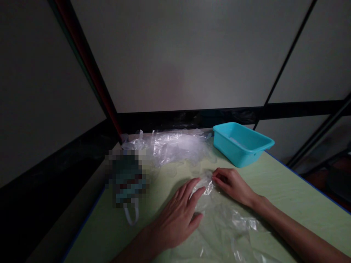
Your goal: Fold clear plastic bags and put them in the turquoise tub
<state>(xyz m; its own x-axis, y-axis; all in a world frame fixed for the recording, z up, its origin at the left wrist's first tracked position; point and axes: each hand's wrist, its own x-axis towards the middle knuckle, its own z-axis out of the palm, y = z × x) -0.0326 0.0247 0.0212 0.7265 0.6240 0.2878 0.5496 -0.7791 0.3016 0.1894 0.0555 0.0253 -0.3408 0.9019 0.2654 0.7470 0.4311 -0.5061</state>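
A thin, crinkled piece of clear plastic [208,223] lies across the front of the table; whether it is a bag or a sheet I cannot tell. At its far end, my right hand [230,184] pinches the plastic between thumb and fingertips. To the left, my left hand [179,212] lies palm down over the plastic's edge. Its fingers are stretched and apart, with the fingertips touching the film near my right hand's pinch.
Behind my hands, more clear plastic pieces [178,146] lie in a heap against the wall. A turquoise basin [244,157] stands at the back right. On the left is a blurred-out dark item [128,179] with a white strap [131,219]. The pale green table [296,204] has blue edges.
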